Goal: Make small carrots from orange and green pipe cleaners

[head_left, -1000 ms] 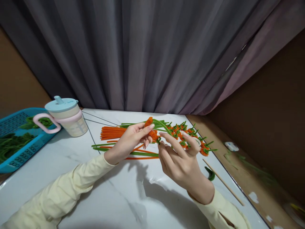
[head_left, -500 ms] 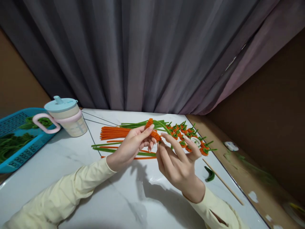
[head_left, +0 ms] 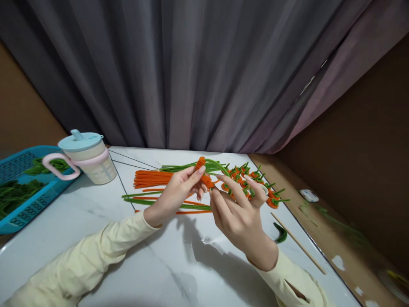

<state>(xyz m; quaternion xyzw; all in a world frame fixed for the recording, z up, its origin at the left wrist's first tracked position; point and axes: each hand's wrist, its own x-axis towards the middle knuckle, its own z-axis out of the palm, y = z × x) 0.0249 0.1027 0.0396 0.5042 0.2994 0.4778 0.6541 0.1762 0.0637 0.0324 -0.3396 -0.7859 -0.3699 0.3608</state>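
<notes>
My left hand (head_left: 174,189) grips a coiled orange pipe cleaner (head_left: 200,163) between thumb and fingers above the table. From the coil's upper end a green pipe cleaner (head_left: 217,164) arcs to the right. The thumb and index finger of my right hand (head_left: 239,217) pinch together at the coil's lower right end, where a small dark green bit shows; the other fingers are spread. Beyond my hands lie a bundle of orange pipe cleaners (head_left: 150,179) and green pipe cleaners (head_left: 182,167). Several small orange coils with green stems (head_left: 274,200) lie at the right.
A tumbler (head_left: 96,164) with a blue lid and pink handle stands left, next to a blue basket (head_left: 19,221) of green pieces. Right of my hands are a wooden stick (head_left: 298,243), a curved green piece (head_left: 280,234) and a white case (head_left: 308,195). A curtain (head_left: 179,76) hangs behind.
The coil is tilted slightly differently, and its lower end has shifted a little to the left. The fingers of my right hand have moved slightly; both hands keep their hold.
</notes>
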